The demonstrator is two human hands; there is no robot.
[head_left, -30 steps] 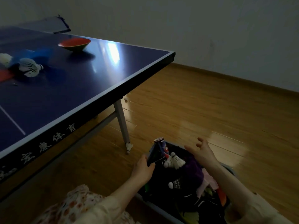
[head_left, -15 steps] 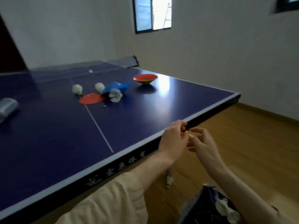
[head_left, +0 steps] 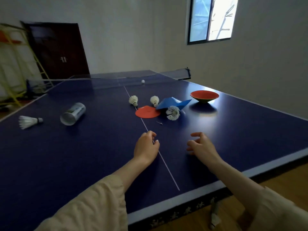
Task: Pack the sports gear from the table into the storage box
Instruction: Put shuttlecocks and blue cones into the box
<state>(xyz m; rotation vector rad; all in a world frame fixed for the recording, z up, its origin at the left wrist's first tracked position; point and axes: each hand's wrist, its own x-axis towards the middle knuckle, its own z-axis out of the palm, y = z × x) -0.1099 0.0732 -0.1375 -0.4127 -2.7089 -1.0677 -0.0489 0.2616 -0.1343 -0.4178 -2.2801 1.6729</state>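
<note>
Single head-worn view, wide-angle, positioned at the near end of the table (head_left: 66,164). It faces forward and down along the table's length toward the net (head_left: 116,81) at the far edge. Both forearms enter from the bottom edge, close to the lens. Far wall and window (head_left: 211,19) fill the upper frame.

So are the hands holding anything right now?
No. The left hand and the right hand both hover over the blue table, fingers loosely curled, with nothing in them.
</note>
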